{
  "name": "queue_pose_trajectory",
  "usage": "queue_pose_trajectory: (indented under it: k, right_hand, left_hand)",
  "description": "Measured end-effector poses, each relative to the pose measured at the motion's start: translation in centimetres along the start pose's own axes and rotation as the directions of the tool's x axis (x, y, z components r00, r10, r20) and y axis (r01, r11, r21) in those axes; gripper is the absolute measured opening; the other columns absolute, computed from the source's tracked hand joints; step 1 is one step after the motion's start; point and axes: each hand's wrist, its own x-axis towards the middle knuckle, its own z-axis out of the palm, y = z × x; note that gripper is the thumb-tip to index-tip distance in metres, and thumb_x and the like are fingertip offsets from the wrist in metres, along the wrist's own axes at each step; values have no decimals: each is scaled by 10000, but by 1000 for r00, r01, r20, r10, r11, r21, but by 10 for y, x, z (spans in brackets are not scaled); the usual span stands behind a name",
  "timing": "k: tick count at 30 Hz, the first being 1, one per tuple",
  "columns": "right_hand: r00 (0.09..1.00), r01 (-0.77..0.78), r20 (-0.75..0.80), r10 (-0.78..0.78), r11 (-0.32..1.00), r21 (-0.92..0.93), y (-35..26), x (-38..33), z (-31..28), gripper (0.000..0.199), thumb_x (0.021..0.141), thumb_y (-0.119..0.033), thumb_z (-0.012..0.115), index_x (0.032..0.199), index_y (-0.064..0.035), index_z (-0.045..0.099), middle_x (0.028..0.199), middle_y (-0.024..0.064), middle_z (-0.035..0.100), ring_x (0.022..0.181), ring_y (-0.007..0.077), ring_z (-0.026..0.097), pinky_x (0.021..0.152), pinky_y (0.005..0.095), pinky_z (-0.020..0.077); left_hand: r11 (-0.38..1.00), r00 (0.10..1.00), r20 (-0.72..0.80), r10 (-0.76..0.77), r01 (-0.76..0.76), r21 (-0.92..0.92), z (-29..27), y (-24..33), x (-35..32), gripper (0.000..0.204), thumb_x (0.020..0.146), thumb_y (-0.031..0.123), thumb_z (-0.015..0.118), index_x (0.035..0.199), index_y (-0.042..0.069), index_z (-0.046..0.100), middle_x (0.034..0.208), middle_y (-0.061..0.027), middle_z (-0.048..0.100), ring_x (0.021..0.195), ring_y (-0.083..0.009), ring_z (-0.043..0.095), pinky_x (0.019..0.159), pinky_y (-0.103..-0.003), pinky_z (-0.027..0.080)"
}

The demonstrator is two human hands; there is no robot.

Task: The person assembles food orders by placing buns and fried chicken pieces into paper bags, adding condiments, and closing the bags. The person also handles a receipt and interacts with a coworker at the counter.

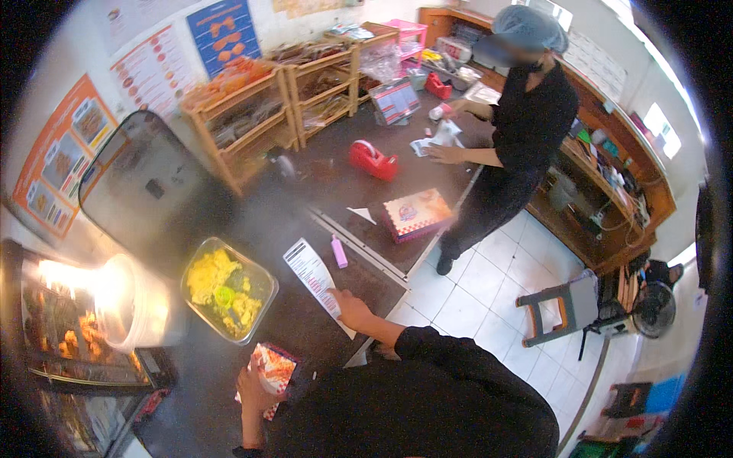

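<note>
Gripping red patterned carton (pixel 273 368) in left hand (pixel 252 389); right hand (pixel 350 307) flat on paper slip (pixel 314 278)

On the table (pixel 321 191), a food tray (pixel 229 288) lies left of a paper slip (pixel 313 276). Behind them sit a printed box (pixel 416 214) and, farther back, a tape dispenser (pixel 372 159).

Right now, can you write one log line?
left hand: holds red-patterned paper box | right hand: on receipt slip | nearby: tub of yellow food
</note>
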Motion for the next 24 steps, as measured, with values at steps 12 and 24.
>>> queue_pose_trajectory:
  k: [12, 24]
  right_hand:
    - [884, -214, -391, 256, 966, 148, 204, 16, -207, 408, 725, -129, 657, 1125, -118, 577, 1116, 178, 554, 1021, 302, 542, 881, 367, 421]
    - [962, -226, -174, 212, 972, -67, 214, -4, -171, 373, 766, -109, 536, 1135, -61, 548, 1024, 191, 540, 929, 337, 555, 811, 389, 449]
  left_hand:
    - [851, 900, -53, 432, -427, -307, -40, 123, 71, 1224, 384, 309, 787, 1390, 75, 131, 1270, -198, 417, 1052, -402, 427, 939, -472, 313]
    - [725, 675, -269, 687, -662, 191, -84, 497, 243, 1220, 428, 480, 786, 1409, 249, 98, 1249, -271, 329, 1159, -434, 349, 937, -534, 310]
